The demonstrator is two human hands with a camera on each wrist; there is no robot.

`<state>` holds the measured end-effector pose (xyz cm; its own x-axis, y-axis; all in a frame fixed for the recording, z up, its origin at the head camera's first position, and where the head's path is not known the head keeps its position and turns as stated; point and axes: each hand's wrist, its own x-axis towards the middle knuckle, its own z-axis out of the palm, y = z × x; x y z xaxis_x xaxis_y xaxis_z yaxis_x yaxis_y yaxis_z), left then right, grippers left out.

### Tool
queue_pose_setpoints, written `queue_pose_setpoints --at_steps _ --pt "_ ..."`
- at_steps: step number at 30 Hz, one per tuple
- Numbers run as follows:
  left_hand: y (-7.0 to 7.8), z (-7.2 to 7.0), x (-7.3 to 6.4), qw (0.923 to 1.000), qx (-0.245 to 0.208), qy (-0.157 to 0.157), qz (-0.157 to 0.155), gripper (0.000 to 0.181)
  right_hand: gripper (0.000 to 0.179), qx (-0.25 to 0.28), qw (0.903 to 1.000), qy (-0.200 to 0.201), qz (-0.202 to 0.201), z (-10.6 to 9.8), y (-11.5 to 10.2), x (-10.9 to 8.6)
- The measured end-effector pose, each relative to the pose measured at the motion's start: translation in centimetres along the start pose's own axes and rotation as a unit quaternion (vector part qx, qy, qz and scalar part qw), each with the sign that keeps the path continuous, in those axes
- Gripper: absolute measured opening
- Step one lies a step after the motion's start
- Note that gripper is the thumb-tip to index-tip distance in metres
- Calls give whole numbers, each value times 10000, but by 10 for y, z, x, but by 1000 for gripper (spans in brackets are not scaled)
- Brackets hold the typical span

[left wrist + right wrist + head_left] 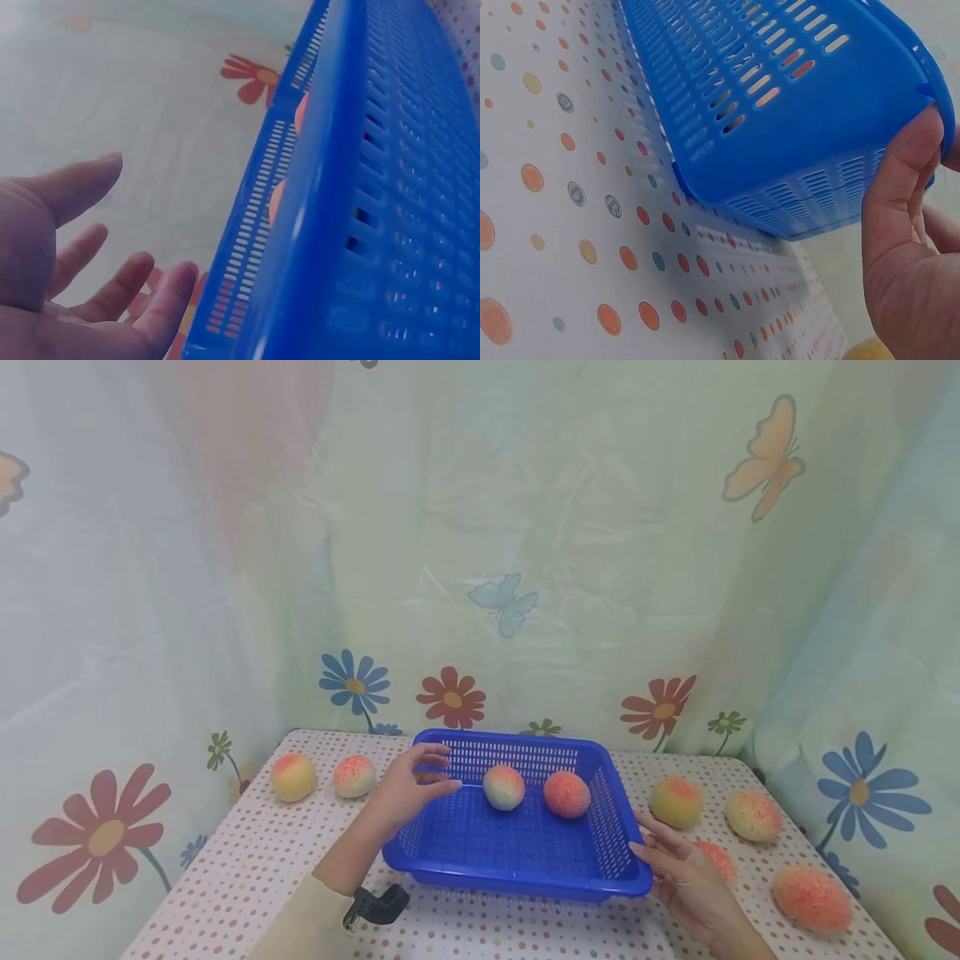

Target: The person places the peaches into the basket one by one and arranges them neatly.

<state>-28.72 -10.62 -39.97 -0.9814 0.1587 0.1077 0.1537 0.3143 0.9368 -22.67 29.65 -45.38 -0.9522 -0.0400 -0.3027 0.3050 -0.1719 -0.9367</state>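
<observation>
A blue plastic basket [517, 887] with slotted walls stands at the middle of the table. Inside it lie two peaches, one pale with a red top [503, 787] and one redder and speckled [567, 794]. My left hand [412, 785] is over the basket's left edge, its fingers relaxed and spread with nothing in them; the left wrist view shows this hand [97, 292] apart from the rim. At the right front corner, my right hand [686, 881] pinches the basket's rim. The right wrist view shows its fingers [900, 172] at the rim's underside.
Two peaches, a yellow one [293, 777] and a speckled one [355, 776], lie left of the basket. Several more lie right, including a yellow one [677, 802] and a large red one [812, 899]. A flowered curtain [570, 568] surrounds the dotted tablecloth [225, 877].
</observation>
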Motion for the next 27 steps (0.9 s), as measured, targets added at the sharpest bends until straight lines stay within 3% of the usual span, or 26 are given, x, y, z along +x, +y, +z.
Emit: queue_pose_setpoints --at_steps 8,18,27 --pt "-3 -7 -20 9993 -169 347 -15 52 70 25 10000 -76 -9 -1 -1 -2" --pt "-16 -16 -41 9954 -402 856 -125 45 52 109 9999 -91 -88 2 -2 -5" --pt "-33 -30 -56 9869 -190 1573 -289 39 67 105 9999 -90 -77 2 -1 -3"
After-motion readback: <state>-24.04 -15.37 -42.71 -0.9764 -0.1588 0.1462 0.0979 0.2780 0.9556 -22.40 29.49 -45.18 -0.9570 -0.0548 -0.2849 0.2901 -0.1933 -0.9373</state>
